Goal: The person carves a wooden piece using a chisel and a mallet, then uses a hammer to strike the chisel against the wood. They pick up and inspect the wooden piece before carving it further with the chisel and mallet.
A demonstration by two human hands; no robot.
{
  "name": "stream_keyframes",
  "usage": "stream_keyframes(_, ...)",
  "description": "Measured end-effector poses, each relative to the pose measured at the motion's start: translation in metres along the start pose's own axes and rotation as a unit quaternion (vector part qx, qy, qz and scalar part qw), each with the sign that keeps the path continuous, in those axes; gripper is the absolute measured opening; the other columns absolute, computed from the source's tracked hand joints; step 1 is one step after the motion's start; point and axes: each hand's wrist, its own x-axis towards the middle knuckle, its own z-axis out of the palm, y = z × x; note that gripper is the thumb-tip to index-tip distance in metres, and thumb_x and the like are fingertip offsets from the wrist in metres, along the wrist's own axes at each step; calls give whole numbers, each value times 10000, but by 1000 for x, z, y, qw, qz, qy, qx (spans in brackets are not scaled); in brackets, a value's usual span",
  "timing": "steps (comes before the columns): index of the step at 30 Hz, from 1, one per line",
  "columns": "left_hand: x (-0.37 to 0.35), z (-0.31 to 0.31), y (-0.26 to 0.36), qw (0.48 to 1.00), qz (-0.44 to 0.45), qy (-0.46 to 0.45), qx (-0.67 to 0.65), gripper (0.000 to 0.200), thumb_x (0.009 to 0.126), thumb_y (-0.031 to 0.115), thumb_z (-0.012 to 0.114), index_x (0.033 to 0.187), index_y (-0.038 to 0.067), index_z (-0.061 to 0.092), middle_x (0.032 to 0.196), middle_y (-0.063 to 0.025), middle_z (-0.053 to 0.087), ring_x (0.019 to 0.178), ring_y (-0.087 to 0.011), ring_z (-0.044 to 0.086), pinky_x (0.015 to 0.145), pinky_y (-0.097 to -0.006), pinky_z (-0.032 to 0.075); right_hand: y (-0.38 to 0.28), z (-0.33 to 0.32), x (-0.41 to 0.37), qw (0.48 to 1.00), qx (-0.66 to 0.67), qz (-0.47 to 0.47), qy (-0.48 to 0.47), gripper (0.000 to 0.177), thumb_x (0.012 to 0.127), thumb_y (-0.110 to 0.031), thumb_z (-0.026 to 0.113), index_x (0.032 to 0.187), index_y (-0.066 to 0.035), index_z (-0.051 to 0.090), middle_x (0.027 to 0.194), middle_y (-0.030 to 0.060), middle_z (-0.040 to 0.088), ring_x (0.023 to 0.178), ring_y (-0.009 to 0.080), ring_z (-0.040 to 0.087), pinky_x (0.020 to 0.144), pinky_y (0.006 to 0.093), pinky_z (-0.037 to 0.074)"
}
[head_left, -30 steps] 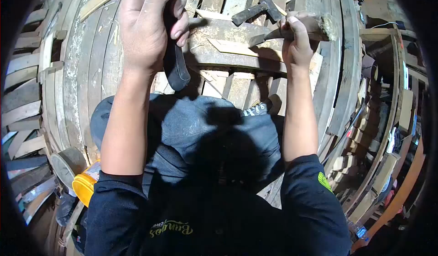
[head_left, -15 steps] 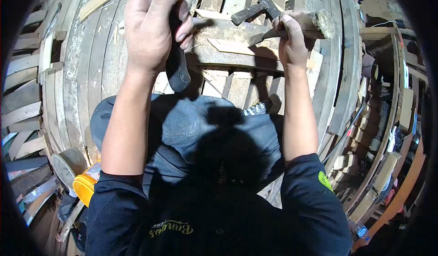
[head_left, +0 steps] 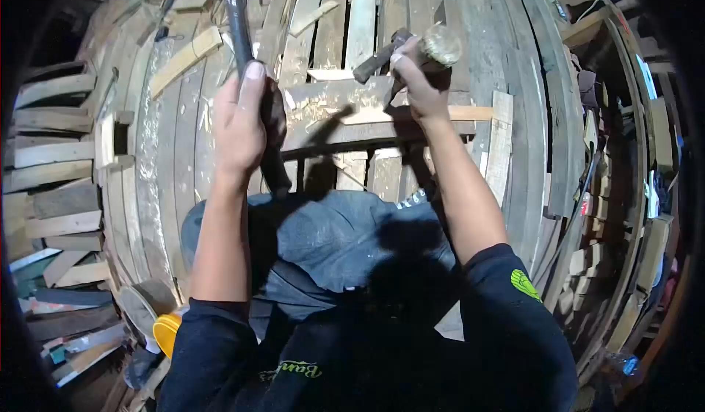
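Observation:
In my left hand (head_left: 241, 129) is the dark handle of a hammer (head_left: 239, 26). The hammer is raised, with its head partly cut off by the top edge of the view. My right hand (head_left: 420, 89) is closed around a chisel; the frayed, flattened butt of the chisel (head_left: 443, 45) faces up. The chisel's blade points down toward a light wood strip (head_left: 470, 113), but shadow hides whether it touches. Just left of my right hand, a dark tool (head_left: 373, 65) lies on the boards, partly covered.
Wood chips and offcuts, including a pale slat (head_left: 187, 61), lie on the plank floor (head_left: 172, 125). Stacked wood pieces (head_left: 62, 155) line the left side. A yellow container (head_left: 167, 333) stands at lower left. A wooden rack (head_left: 635, 162) runs along the right.
The view has tilted up, bringing the hammer's head into sight. My right hand and the chisel have shifted left, with the chisel standing more upright. Both hands keep their grip.

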Motion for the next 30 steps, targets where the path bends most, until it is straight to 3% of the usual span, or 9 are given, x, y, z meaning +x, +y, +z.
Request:
stream_keyframes(2, -6, 13, 6, 996, -7, 15, 93, 298, 986, 313, 470, 782, 95, 470, 535, 33, 412, 391, -59, 361, 355, -225, 284, 7, -4, -2, 1000, 18, -1, 6, 105, 761, -62, 664, 832, -59, 588, 754, -17, 560, 683, 87, 536, 635, 240, 433)
stream_keyframes(6, -29, 22, -2, 995, -14, -69, 77, 281, 977, 291, 505, 788, 86, 473, 552, 45, 421, 428, -34, 370, 374, -211, 285, 21, -13, 3, 999, -17, -27, 43, 84, 770, -62, 652, 821, -68, 585, 720, -26, 543, 651, 72, 518, 601, 237, 416)
stream_keyframes(8, -44, 28, -1, 987, -4, -82, 138, 288, 977, 320, 475, 833, 70, 479, 544, 17, 410, 400, -71, 364, 358, -231, 309, 27, -17, 5, 999, -11, 32, 34, 72, 805, -78, 620, 748, -78, 576, 656, -49, 506, 606, 58, 483, 546, 247, 371)
stream_keyframes(11, -64, 36, 4, 980, 9, -101, 173, 304, 976, 330, 480, 842, 57, 490, 546, 3, 420, 398, -74, 381, 351, -228, 319, 38, -17, 10, 996, -51, 7, 75, 121, 763, -125, 679, 766, -33, 601, 700, -27, 594, 643, 87, 554, 598, 282, 456)
stream_keyframes(15, -85, 44, 14, 980, -28, -87, 177, 291, 980, 311, 474, 854, 50, 494, 551, 4, 423, 397, -73, 378, 346, -225, 311, 33, -19, 8, 999, 16, -17, 29, 144, 757, -153, 710, 770, -50, 610, 688, -35, 590, 637, 91, 550, 608, 285, 462)
stream_keyframes(21, -100, 67, 42, 981, -28, -70, 180, 250, 988, 283, 458, 921, 44, 483, 573, 7, 423, 396, -71, 357, 348, -219, 302, 31, -19, 3, 996, -63, -43, 38, 202, 751, -187, 715, 861, -46, 621, 811, 9, 639, 737, 103, 576, 675, 294, 472)
stream_keyframes(27, -97, 100, 70, 971, 160, -66, 165, 266, 1003, 282, 434, 979, 26, 504, 636, 15, 450, 491, -44, 409, 414, -187, 335, 19, -12, -3, 999, -1, -32, 37, 143, 774, -138, 695, 813, -42, 597, 759, -7, 610, 705, 91, 573, 636, 283, 468)
stream_keyframes(29, -92, 102, 80, 971, 176, -86, 136, 272, 1013, 287, 407, 956, 36, 494, 633, 14, 443, 494, -42, 405, 413, -188, 330, 23, -13, 0, 986, -148, -64, 49, 139, 776, -130, 700, 819, -42, 601, 760, 1, 608, 691, 91, 580, 622, 290, 472)
stream_keyframes(30, -91, 105, 82, 973, 160, -61, 154, 270, 1012, 294, 411, 947, 44, 491, 627, 18, 438, 493, -41, 401, 415, -189, 326, 37, -13, 3, 994, -101, 2, 29, 360, 738, -306, 707, 982, -52, 637, 886, 114, 665, 833, 217, 638, 751, 341, 494)
